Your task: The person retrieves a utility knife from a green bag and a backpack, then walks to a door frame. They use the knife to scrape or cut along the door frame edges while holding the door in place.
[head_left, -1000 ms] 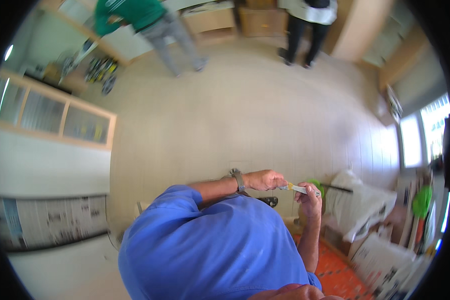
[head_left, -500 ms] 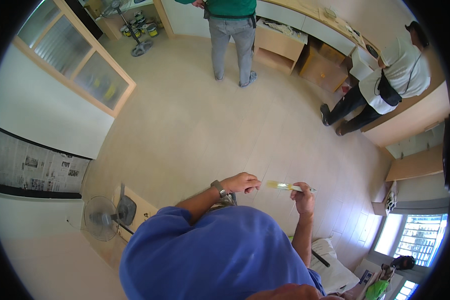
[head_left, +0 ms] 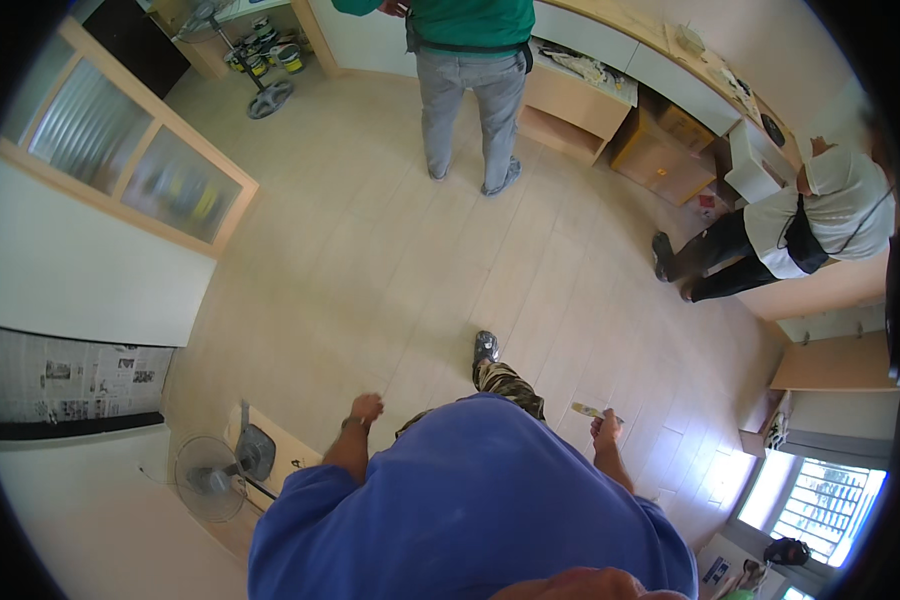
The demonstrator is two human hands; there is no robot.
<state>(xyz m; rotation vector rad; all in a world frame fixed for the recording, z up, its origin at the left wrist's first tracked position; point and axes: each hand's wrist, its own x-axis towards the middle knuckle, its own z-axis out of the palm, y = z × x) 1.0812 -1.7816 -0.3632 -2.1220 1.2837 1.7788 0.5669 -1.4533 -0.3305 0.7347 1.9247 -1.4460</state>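
My right hand (head_left: 604, 428) is closed around a flat paintbrush (head_left: 586, 409), held out to the right of my body. The brush's pale yellowish bristle end points left, and its handle is mostly hidden in my fingers. On the other side, my left hand (head_left: 367, 408) hangs low over the floor with its fingers curled in, and no object shows in it. A watch is on my left wrist. My shoe (head_left: 485, 347), below camouflage trousers, is set forward on the pale plank floor (head_left: 370, 270).
Ahead stands a person in a green top (head_left: 475, 25); another in a white top (head_left: 820, 215) is at the right cabinets. A fan (head_left: 208, 478) stands at near left, below a glazed wooden partition (head_left: 130, 150). Cardboard boxes (head_left: 660, 160) sit under the far counter.
My hands have moved apart and lower, the left one to the left. The brush has stayed in my right hand. My foot has come into view, and the room has shifted with my steps.
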